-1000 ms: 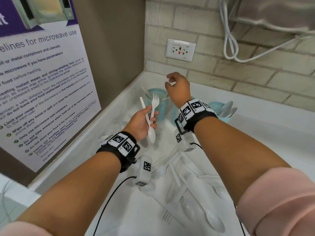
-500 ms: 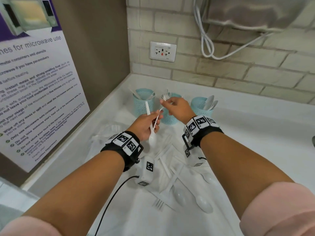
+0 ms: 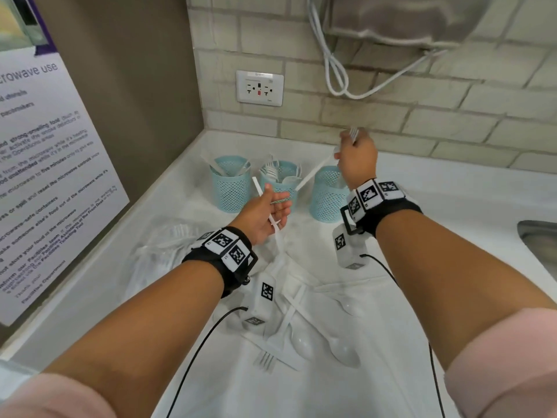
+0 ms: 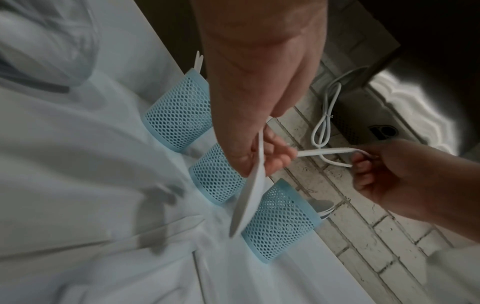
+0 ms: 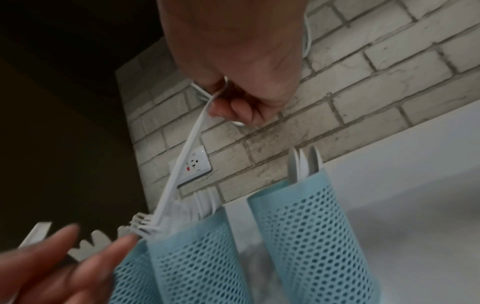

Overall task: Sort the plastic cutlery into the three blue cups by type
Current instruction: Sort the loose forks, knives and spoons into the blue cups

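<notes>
Plastic cutlery (image 3: 289, 333) lying mostly in a loose white pile on the near part of the white counter (image 3: 452, 224), between the two forearms: forks, spoons and knives crossing each other. Farther back, three blue cups (image 3: 231, 188) in a row near the brick wall, already partly filled. Left cup with a few white handles inside, type hard to tell. Middle cup (image 3: 278, 184) with forks. Right cup (image 3: 327, 193) with spoons, bowls sticking up above the rim in the right wrist view (image 5: 306, 162).

Right hand (image 3: 357, 159) raised above the right cup, fingers curled around the head end of a fork (image 3: 316, 170). Tines showing above the knuckles, long handle slanting down and left, its tip over the middle cup.

Left hand (image 3: 262, 215) just in front of the middle cup, palm turned up. Spoon (image 4: 249, 197) held between thumb and curled fingers, handle pointing up and away, bowl hanging down toward the pile. Other fingers loosely stretched toward the cups.

Far behind, white wall socket (image 3: 259, 88) on the bricks, looped white cable (image 3: 334, 70) hanging to its right. Poster about microwave use (image 3: 45, 164) on the left wall. Edge of a metal sink (image 3: 539, 239) at far right. Clear plastic bag (image 3: 168, 245) lying crumpled on the counter, left of the pile.
</notes>
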